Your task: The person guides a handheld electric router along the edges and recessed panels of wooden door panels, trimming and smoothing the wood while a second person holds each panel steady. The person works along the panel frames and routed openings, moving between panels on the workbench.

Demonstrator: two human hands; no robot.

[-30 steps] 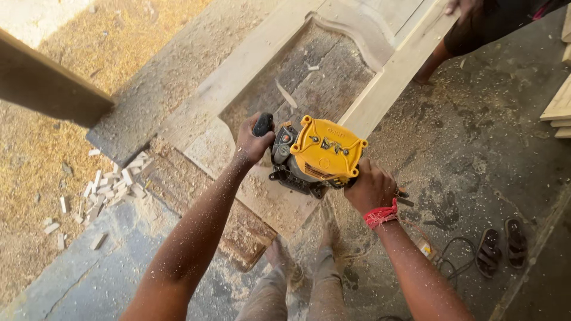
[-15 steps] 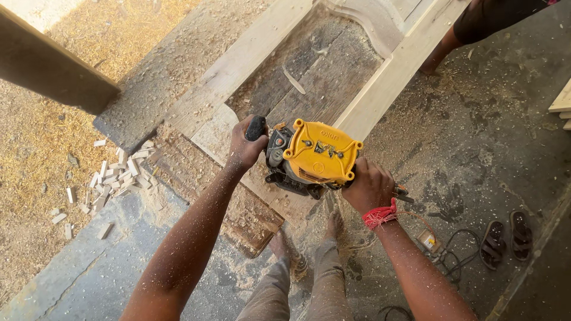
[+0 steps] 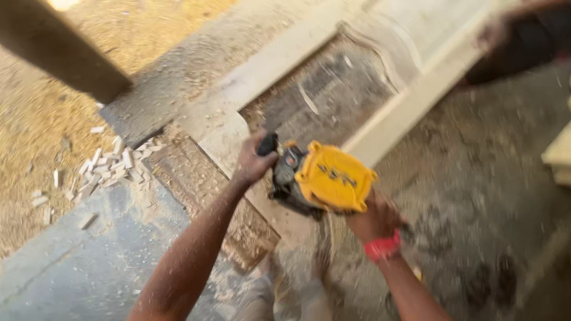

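A yellow and black power router (image 3: 330, 178) rests on the near rail of a pale wooden door frame (image 3: 380, 128) lying flat on the ground. My left hand (image 3: 254, 161) grips its black side handle on the left. My right hand (image 3: 372, 219), with a red band at the wrist, holds the tool's right side; that handle is hidden under the yellow housing. The picture is blurred by motion. Another person's hand and arm (image 3: 505, 35) rest on the frame's far right stile.
Sawdust covers the ground (image 3: 53, 119). Several small wood offcuts (image 3: 107, 169) lie left of the frame. A dark wooden beam (image 3: 59, 53) crosses the upper left. Stacked pale boards (image 3: 559, 157) sit at the right edge. My legs show below the router.
The view has shifted and blurred. The router and both hands sit a little lower and further right in the picture, still on the frame's near rail. Both grips are unchanged.
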